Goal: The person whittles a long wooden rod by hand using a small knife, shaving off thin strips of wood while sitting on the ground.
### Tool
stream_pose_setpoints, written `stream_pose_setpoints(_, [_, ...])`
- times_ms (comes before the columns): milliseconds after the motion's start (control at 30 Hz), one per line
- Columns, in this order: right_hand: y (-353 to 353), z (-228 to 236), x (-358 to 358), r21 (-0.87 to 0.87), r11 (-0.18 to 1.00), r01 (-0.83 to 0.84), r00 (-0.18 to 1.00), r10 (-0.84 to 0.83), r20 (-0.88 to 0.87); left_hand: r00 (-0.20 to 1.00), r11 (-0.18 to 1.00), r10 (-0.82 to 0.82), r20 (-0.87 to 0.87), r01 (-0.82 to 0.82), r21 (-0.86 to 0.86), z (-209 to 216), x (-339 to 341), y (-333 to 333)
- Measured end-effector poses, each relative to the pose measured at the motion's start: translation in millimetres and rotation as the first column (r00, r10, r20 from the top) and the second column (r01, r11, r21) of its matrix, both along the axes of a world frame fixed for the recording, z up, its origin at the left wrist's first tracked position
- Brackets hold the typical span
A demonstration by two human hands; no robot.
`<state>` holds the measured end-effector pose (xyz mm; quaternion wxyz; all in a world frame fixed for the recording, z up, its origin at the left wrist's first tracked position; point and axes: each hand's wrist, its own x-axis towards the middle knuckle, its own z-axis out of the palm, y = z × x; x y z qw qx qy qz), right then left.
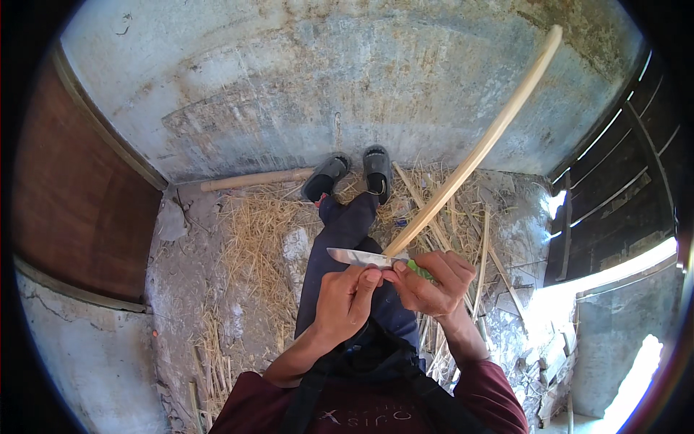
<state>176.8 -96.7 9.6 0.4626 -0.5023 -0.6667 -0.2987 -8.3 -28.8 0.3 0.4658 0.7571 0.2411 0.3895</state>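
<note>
A knife point(360, 257) with a pale metal blade and a green handle lies across the space in front of my lap, its tip toward the left. My right hand point(437, 283) is closed around the green handle, most of which its fingers hide. My left hand point(348, 300) is pinched, thumb against fingers, right beside the lower edge of the blade and touching my right thumb. Whatever sits between its fingertips is too small or hidden to name. Behind the blade, a long peeled wooden stick point(470, 160) starts near my hands and slants up toward the far right.
Straw point(262, 235) and thin wood strips point(486, 253) litter the floor around my crossed legs. My grey shoes point(377, 170) rest near the stained wall point(289, 94), where a wooden pole point(253, 180) lies along its foot. A brown door panel point(87, 188) stands left, dark slatted boards point(614, 188) right.
</note>
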Motion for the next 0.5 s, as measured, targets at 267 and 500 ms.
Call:
stream_pose_setpoints(267, [-1,5,12,-0.028,0.999,0.041,0.999,-0.041,-0.013,0.999,1.0,-0.005,-0.051,0.005,-0.012,11,0,-1])
stream_pose_setpoints(500, [0,4,15,-0.008,0.999,0.044,0.998,-0.045,-0.041,0.992,0.996,-0.02,-0.124,0.031,0.088,15,-6,3])
